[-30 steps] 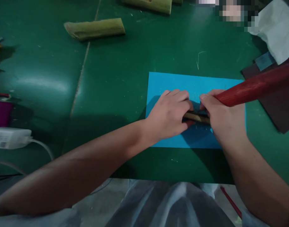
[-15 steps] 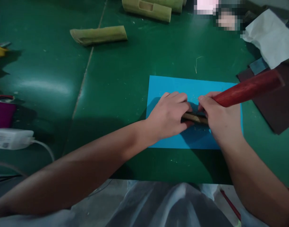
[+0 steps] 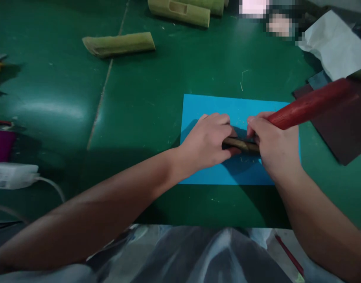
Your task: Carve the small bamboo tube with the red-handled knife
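Note:
My left hand (image 3: pixel 208 142) is closed over one end of a thin brown bamboo stick (image 3: pixel 242 144) that lies across a blue sheet (image 3: pixel 207 104) on the green table. My right hand (image 3: pixel 273 143) grips a tool with a long red wooden handle (image 3: pixel 310 103) that slants up to the right. The tool's working end is hidden between my hands, against the stick. Small pale shavings lie on the sheet under the stick.
Two cut bamboo sections (image 3: pixel 119 44) (image 3: pixel 179 12) lie at the back. A white cloth (image 3: pixel 335 45) and a dark board (image 3: pixel 342 125) sit at the right. A white power adapter (image 3: pixel 12 175) with cable and a purple object (image 3: pixel 2 143) are at the left edge.
Both hands stay on the stick and the tool. The red handle has tilted slightly and the view has shifted a little.

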A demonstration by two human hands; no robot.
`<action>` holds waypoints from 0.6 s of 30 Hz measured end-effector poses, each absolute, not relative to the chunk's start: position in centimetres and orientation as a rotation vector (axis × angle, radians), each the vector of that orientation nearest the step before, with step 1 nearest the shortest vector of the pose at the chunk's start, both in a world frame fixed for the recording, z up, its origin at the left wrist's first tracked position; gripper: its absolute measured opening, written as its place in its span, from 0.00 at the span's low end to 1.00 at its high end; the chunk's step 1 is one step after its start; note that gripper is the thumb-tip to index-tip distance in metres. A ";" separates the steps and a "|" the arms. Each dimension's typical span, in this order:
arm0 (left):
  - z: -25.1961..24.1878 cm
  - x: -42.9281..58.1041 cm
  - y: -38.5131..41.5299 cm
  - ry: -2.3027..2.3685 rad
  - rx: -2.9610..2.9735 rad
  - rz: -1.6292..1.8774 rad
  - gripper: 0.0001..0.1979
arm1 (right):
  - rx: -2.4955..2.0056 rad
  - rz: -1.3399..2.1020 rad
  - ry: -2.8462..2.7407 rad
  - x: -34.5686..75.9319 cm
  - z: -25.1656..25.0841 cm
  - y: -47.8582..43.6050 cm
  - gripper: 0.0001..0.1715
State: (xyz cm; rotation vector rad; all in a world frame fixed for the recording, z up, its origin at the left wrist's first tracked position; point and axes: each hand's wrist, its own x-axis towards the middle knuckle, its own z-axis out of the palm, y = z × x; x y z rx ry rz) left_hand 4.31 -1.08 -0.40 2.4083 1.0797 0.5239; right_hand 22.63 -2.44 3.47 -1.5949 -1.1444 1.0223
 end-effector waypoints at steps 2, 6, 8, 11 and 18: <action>-0.3 4.3 -1.1 1.087 2.409 0.516 0.12 | -1.595 0.958 -1.135 22.7 3.1 -2.4 0.16; -0.1 4.4 -1.4 1.095 2.438 0.510 0.11 | -1.631 0.964 -1.182 22.9 2.9 -2.6 0.17; 0.0 4.4 -1.6 1.104 2.449 0.501 0.11 | -1.677 1.009 -1.194 23.1 3.1 -2.7 0.17; 0.0 4.4 -1.7 1.108 2.463 0.488 0.11 | -1.711 1.028 -1.202 23.2 3.7 -2.9 0.19; 0.0 4.4 -2.0 1.112 2.494 0.492 0.09 | -1.677 1.027 -1.219 23.1 3.5 -2.9 0.19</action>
